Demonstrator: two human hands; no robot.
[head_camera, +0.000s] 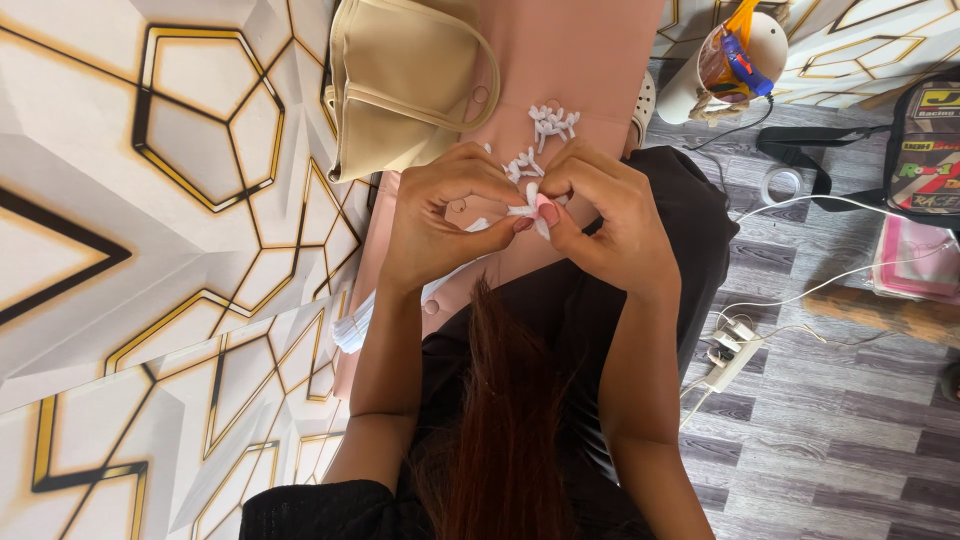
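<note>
Both hands meet over the pink surface (590, 60), the left hand (445, 215) and right hand (610, 215) together pinching one small white piece (527, 208) between their fingertips. Two clusters of finished-looking white pieces (552, 122) lie just beyond, suggesting work partly done. A beige bag (400, 80) sits far left, a power strip (733, 352) on the floor at right; nothing blocks the hands.

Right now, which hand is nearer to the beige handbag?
Left. The left hand sits just below the beige handbag, almost at its lower edge; the right hand is farther off, past the small white pieces.
</note>
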